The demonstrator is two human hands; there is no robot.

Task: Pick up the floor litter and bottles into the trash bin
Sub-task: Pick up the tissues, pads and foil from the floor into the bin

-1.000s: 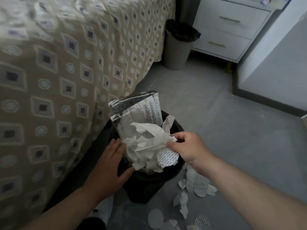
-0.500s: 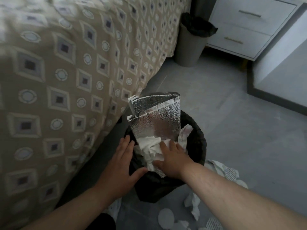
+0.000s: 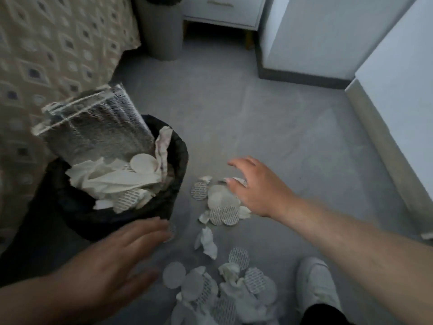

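A black-lined trash bin (image 3: pixel 180 148) stands on the grey floor beside the bed, stuffed with crumpled white paper (image 3: pixel 112 179) and a tall silver foil bag (image 3: pixel 93 127) sticking out. My right hand (image 3: pixel 255 186) hovers with fingers spread over a cluster of round paper discs and scraps (image 3: pixel 220 205) right of the bin, holding nothing. My left hand (image 3: pixel 112 263) is flat and blurred just in front of the bin's near side, empty. More discs and crumpled paper (image 3: pixel 225 292) lie nearer to me.
A patterned bed cover (image 3: pixel 46 55) fills the left. A grey bin (image 3: pixel 161 31) and a white drawer unit (image 3: pixel 225 10) stand at the back. White wall panels (image 3: pixel 386 78) run along the right. My white shoe (image 3: pixel 316 285) is at the bottom right.
My right hand left the paper in the bin and swung right, over the floor litter. My left hand came off the bin's rim and dropped lower. The view tilted down.
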